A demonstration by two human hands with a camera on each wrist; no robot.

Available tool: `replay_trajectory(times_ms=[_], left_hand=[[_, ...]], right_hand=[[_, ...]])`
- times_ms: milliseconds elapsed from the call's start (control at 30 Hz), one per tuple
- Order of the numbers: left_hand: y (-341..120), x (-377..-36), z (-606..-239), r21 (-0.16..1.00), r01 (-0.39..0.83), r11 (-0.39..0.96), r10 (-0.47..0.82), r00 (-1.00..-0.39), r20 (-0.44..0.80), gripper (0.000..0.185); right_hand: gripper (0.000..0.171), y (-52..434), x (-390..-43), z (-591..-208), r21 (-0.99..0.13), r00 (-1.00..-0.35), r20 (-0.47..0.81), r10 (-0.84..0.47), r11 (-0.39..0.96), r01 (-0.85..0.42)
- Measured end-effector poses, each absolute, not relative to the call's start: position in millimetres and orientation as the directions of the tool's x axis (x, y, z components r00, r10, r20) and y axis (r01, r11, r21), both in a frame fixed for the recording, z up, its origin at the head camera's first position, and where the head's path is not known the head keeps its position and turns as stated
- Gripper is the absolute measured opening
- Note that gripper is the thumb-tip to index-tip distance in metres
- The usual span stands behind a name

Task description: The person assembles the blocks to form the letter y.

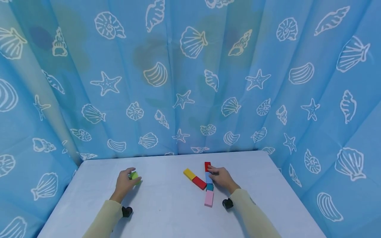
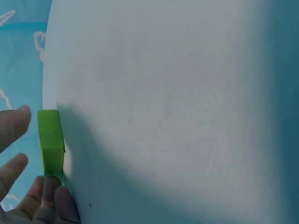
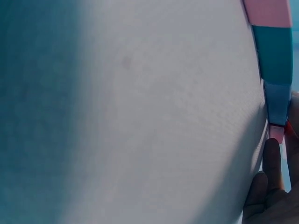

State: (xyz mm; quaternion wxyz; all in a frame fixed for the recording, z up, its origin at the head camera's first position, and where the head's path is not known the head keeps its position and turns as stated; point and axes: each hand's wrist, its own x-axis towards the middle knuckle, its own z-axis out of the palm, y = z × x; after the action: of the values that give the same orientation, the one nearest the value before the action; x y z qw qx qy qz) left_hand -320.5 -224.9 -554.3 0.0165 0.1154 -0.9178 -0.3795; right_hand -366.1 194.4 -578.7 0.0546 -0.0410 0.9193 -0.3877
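In the head view my left hand is at a green block on the left of the table. The left wrist view shows fingertips at one end of this green block; a gap shows between the upper digit and the block. On the right, my right hand pinches a red block at the far end of a row. A blue block, a teal block and a pink block continue that row towards me. My right hand partly covers the blue block.
A second red block and a yellow block form a slanting branch left of the row, meeting it near the teal block. Blue curtains with white shell prints surround the white table at the back and sides.
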Motion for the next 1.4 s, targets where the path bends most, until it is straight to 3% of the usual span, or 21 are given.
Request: replay_trajectory(times_ms=[533,1067,1400], left_hand=[[-224,-315,-554,0.634,-0.183,0.751,-0.146,-0.983,-0.111,0.061],[-158,-292,-552,0.65,0.042,0.759,0.087,-0.996,-0.037,0.054],[-110,-275,-555,0.641,0.194,0.743,0.313,-0.947,-0.075,0.055]], right_hand=[[0.04,195,-367,-580,-0.727,-0.988,-0.076,-0.132,0.685,-0.036],[0.041,197,-370,-579,-0.732,-0.988,-0.089,-0.125,0.681,-0.02],[0.041,196,-370,-579,-0.732,-0.988,-0.092,-0.122,0.681,-0.016]])
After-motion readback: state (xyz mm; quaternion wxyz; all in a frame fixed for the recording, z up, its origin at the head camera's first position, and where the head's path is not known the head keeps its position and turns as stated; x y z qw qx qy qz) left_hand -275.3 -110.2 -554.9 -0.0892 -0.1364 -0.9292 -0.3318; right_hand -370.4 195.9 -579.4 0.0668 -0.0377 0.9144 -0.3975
